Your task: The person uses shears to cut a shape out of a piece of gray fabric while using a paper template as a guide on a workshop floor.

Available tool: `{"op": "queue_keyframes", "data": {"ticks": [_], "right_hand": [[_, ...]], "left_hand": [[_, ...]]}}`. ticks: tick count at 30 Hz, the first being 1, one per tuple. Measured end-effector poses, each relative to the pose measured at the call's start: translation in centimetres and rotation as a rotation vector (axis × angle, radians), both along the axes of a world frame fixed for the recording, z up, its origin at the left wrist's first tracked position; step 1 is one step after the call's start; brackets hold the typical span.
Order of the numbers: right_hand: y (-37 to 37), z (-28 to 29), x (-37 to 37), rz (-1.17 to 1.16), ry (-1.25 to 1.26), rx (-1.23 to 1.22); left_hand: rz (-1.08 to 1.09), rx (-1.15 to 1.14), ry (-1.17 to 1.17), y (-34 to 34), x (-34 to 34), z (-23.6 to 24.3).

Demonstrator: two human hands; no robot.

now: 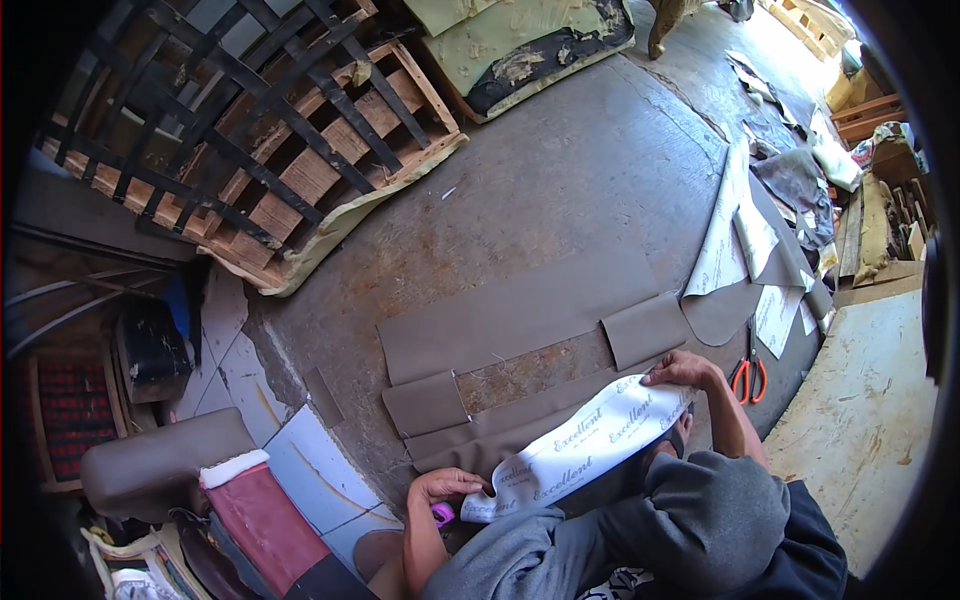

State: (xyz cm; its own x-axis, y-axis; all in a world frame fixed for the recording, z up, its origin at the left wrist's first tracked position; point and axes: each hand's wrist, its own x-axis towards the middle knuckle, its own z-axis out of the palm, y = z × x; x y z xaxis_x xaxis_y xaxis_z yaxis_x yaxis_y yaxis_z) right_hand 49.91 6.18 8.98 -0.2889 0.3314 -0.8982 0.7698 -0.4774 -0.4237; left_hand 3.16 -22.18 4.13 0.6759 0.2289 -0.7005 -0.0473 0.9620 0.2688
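Observation:
A strip of brown leatherette (580, 445) is stretched across my lap, its white printed backing facing up. My left hand (452, 487) pinches the strip's left end, and my right hand (682, 370) grips its upper right corner. Just beyond it on the floor lie more brown leatherette pieces: a long wide panel (520, 315), a small piece (642, 330) at its right, another small piece (427, 404) at its left, and a long strip (520, 425) partly under the held one. Beside my left wrist sits a small pink object (442, 513), partly hidden.
Orange-handled scissors (748, 378) lie on the floor at right, near white-backed leatherette scraps (722, 240). A wooden furniture frame with black webbing (290, 130) stands far left. A brown padded armrest (165, 455) is at near left, and a pale board (860, 420) at right.

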Motion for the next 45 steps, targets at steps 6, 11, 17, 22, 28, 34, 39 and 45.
{"op": "queue_keyframes", "data": {"ticks": [6,11,17,22,28,34,39,45], "right_hand": [[-0.1,-0.5,0.6,-0.034,0.034,-0.023],[-0.1,-0.7,0.4,-0.051,0.053,-0.043],[0.1,-0.6,0.3,-0.050,0.032,-0.069],[0.1,-1.3,0.6,-0.042,0.044,-0.065],[-0.1,-1.9,1.0,-0.050,0.047,-0.054],[-0.2,-2.4,1.2,-0.058,0.056,-0.062],[-0.1,-1.7,0.9,-0.061,0.056,-0.061],[-0.2,-2.4,0.9,-0.052,0.083,-0.041]], "left_hand": [[0.001,0.011,-0.014,0.2,0.5,-0.5],[-0.012,-0.004,-0.017,-0.3,-0.1,-0.9],[0.000,-0.050,-0.006,0.0,0.0,-0.7],[-0.001,-0.049,-0.009,0.0,-0.1,-0.4],[0.032,-0.055,-0.003,0.1,0.2,-0.2],[0.018,-0.047,-0.037,0.1,0.0,-0.4],[0.029,-0.035,0.011,0.1,0.2,-0.2],[0.030,0.002,-0.002,-0.3,0.0,-0.4]]}}
